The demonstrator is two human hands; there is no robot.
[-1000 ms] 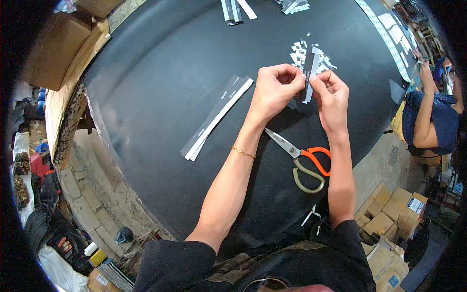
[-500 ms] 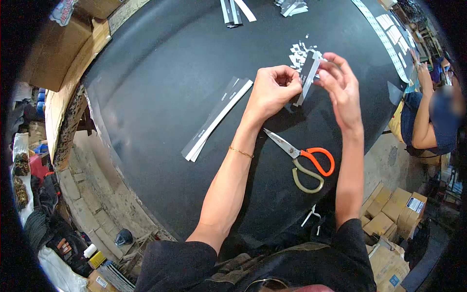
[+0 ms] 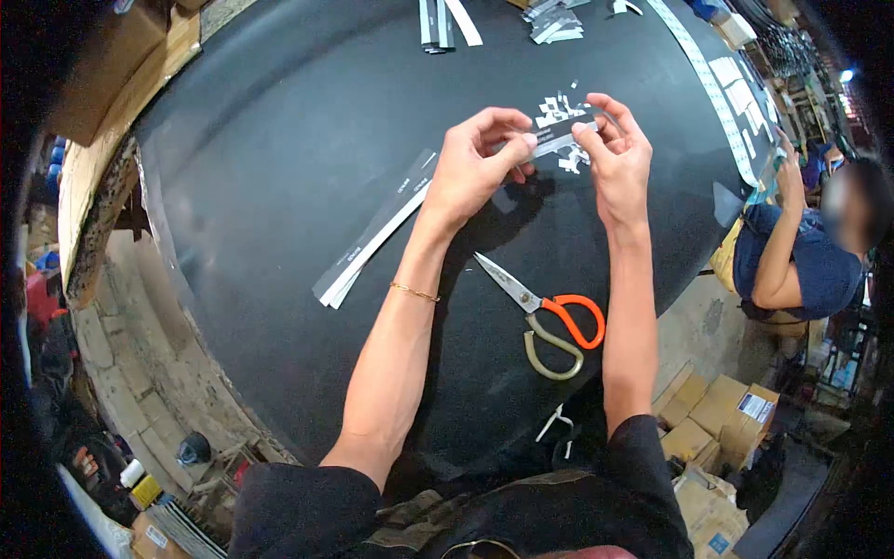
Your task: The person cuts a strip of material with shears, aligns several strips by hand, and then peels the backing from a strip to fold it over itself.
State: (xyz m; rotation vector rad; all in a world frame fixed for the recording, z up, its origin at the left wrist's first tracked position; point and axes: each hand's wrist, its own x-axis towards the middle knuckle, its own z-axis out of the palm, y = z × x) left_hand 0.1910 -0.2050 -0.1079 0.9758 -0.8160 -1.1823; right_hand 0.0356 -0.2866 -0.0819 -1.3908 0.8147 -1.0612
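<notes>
Between my two hands a short dark-and-clear printed strip (image 3: 557,138) is stretched, raised above the black table (image 3: 279,168). My left hand (image 3: 480,163) pinches one end between thumb and fingers; my right hand (image 3: 616,158) pinches the other end. Behind the strip lies a pile of small white cut pieces (image 3: 555,108). To the left of my left hand, long printed strips (image 3: 377,238) lie fanned on the table. Scissors (image 3: 545,312) with one orange and one olive handle rest below my hands, blades slightly apart or closed, I cannot tell.
More strips (image 3: 436,26) and a stack of short pieces (image 3: 556,20) lie at the far edge. A long white tape (image 3: 712,88) runs along the right. A co-worker (image 3: 801,242) sits at the right side. Cardboard boxes (image 3: 717,415) stand on the floor at lower right.
My right hand has closed its fingers on the strip's other end. The strip has turned from steep to nearly level, and the camera view has shifted somewhat.
</notes>
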